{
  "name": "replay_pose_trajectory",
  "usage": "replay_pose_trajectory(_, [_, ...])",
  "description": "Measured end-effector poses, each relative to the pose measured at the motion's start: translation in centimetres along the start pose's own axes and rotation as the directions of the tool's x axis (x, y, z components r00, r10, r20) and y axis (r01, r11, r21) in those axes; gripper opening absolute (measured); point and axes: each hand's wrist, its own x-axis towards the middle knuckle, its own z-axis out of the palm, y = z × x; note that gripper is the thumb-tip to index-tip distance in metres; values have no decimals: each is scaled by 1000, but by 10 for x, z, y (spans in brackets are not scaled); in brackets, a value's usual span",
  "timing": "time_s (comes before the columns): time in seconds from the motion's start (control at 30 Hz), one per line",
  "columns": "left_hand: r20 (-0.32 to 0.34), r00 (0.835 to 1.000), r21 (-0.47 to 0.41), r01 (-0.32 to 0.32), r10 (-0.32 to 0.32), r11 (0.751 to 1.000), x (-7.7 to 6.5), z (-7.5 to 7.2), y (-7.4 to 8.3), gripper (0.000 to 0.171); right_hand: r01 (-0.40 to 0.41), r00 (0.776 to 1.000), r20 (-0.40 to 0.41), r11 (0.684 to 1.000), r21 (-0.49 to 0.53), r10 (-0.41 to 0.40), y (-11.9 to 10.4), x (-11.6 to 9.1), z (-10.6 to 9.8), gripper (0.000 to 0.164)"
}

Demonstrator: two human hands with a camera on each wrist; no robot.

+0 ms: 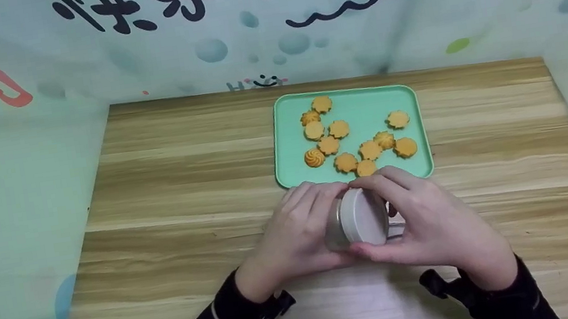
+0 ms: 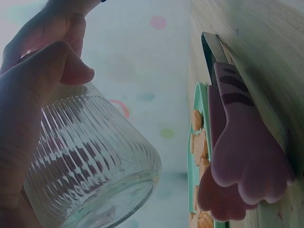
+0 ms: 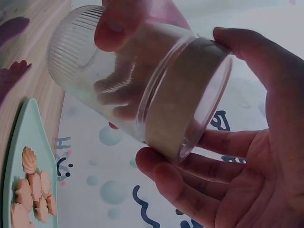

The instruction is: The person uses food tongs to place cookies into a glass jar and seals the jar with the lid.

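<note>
A ribbed clear glass jar (image 2: 95, 156) is held tilted on its side over the table. My left hand (image 1: 295, 231) grips the jar's body, fingers wrapped around the glass. On the mouth of the jar sits a pale lid (image 1: 363, 218), facing right in the head view. My right hand (image 1: 433, 216) holds this lid by its rim, thumb on one side and fingertips on the other. Through the glass, the right wrist view shows the left hand's fingers behind the jar.
Beyond the hands, a green tray (image 1: 295, 175) carries several golden cookies (image 1: 338, 129). Tongs (image 2: 251, 147) with purple paw-shaped ends lie on the wooden table (image 1: 182, 197) near the tray, mostly hidden by the hands in the head view. Printed curtains (image 1: 163, 65) surround the table.
</note>
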Motion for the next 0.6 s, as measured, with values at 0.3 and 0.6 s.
replay_pose_trajectory(0.3, [27,1000,-44,10,-9,999,-1,-1,-2,96,126,992,16,990,62,-127,-3,4,-8,78])
replay_pose_trajectory(0.6, [53,999,-77,6,-1,997,0,1,-3,96,211,970,87,964,161,-227,-4,6,-19,75])
